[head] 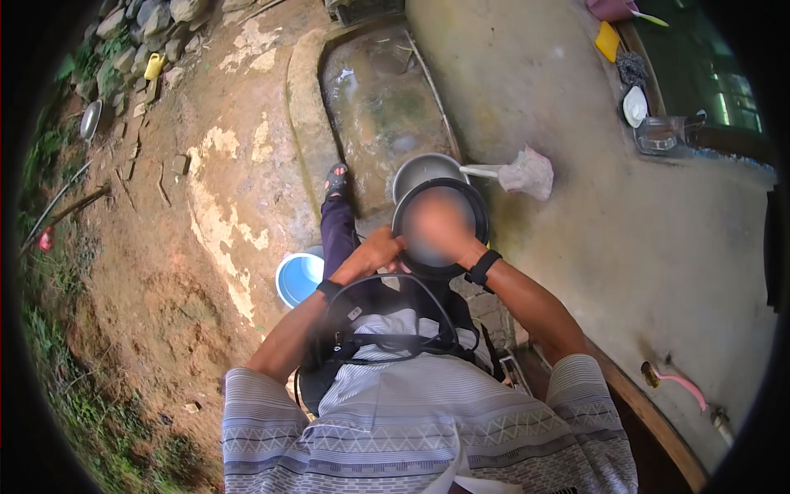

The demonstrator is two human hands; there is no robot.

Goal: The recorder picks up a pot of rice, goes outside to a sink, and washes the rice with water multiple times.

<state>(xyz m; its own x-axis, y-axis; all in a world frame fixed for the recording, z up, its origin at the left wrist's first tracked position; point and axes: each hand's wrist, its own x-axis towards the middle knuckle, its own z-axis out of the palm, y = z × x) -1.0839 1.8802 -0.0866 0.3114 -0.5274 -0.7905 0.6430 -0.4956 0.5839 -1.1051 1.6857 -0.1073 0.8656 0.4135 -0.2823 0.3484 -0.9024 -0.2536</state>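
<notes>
A round, dark-rimmed vessel (pixel 483 216) is tilted in front of me, its inside partly blurred. My left hand (pixel 378 250) grips its left rim. My right hand (pixel 441 225) is inside it; a blur covers the fingers, so whether they hold anything cannot be told. Behind the vessel, partly covered by it, is a grey metal basin (pixel 426 170). The pale handle of something wrapped in a whitish bag or cloth (pixel 528 175) reaches to the basin's right edge. A blue plastic basin (pixel 299 279) stands on the ground to the left of my leg.
A wet, sunken concrete basin (pixel 382 105) with a raised kerb (pixel 302 92) lies ahead. On the right concrete surface are a clear plastic container (pixel 660 136), a white dish (pixel 634 107), a yellow item (pixel 607 41) and a pink-handled brush (pixel 679 383). Stones (pixel 157 21) and a yellow jug (pixel 154 66) lie upper left.
</notes>
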